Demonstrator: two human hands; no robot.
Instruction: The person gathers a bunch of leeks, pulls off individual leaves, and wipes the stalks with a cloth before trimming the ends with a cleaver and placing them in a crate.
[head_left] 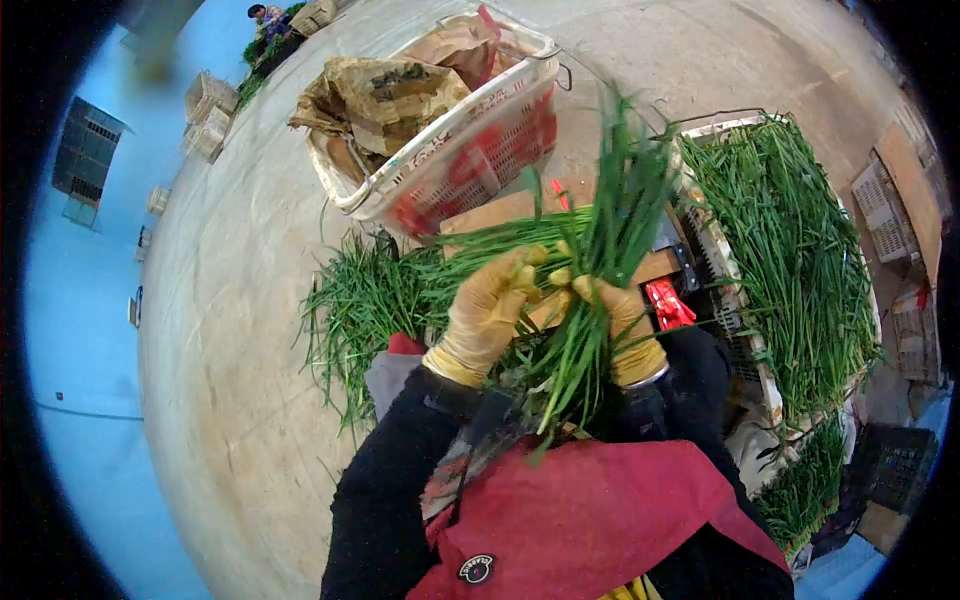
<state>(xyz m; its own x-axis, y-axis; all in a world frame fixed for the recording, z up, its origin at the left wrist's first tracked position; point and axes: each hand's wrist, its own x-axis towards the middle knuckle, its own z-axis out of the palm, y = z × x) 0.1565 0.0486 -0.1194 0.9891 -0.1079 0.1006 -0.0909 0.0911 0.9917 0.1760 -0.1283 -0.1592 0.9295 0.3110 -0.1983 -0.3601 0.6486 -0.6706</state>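
A bunch of long green chives (pixel 625 215) stands nearly upright in front of my lap, its upper leaves smeared by motion. My right hand (pixel 620 325), in a yellowish glove, is closed round it, and stalks hang below the grip. Just beside it my left hand (pixel 482 312), gloved alike, has its fingers curled together near the stalks; what they pinch, if anything, is hidden. Behind both hands more chives (pixel 490 240) lie across a brown board (pixel 505 212). A loose heap of chives (pixel 375 285) spreads to the left.
A white plastic crate (pixel 475 125) holding crumpled brown sacks (pixel 390 100) stands ahead. At the right, a long crate (pixel 745 340) is heaped with chives (pixel 785 250). A red packet (pixel 668 304) lies by my right hand. Another person (pixel 268 20) is far off at upper left.
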